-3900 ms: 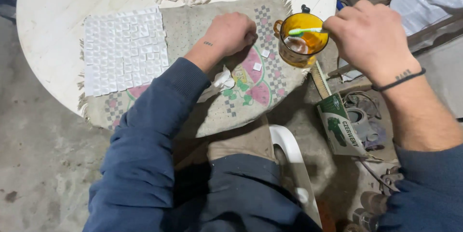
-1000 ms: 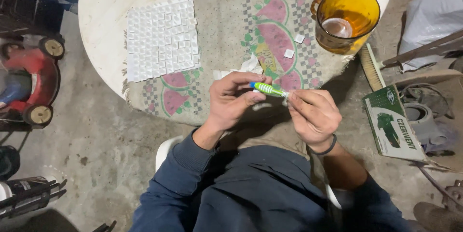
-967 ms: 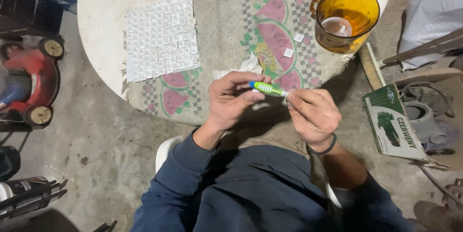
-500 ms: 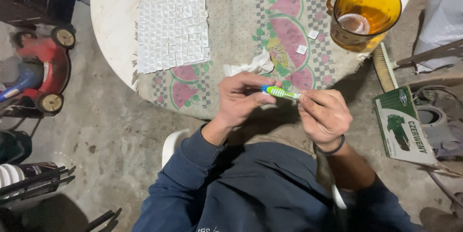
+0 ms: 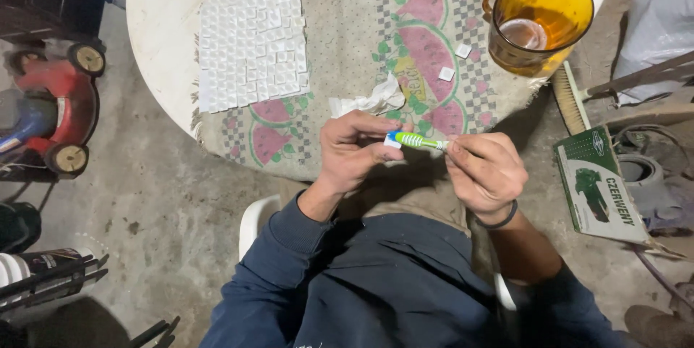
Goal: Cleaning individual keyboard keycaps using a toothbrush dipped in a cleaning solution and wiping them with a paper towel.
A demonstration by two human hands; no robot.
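A green and white toothbrush (image 5: 416, 141) lies level between both hands, above my lap. My left hand (image 5: 354, 150) pinches a small white tile against the brush's head end. My right hand (image 5: 486, 172) grips the handle end. On the round white table (image 5: 166, 37) lies a mat with watermelon prints (image 5: 347, 37). A square sheet of white mosaic tiles (image 5: 251, 45) rests on its left part. Two loose white tiles (image 5: 455, 61) and a crumpled white tissue (image 5: 370, 101) lie on the mat.
An amber glass mug (image 5: 537, 21) with liquid stands at the table's right edge. A brush (image 5: 571, 99) and a green box (image 5: 598, 185) lie on the floor to the right. A red toy mower (image 5: 50, 114) stands at the left. I sit on a white plastic chair (image 5: 254, 216).
Several seconds ago my right hand was at the mug with the toothbrush in it and my left hand lay on the mat. Now both hands hold the toothbrush and tile over my lap.
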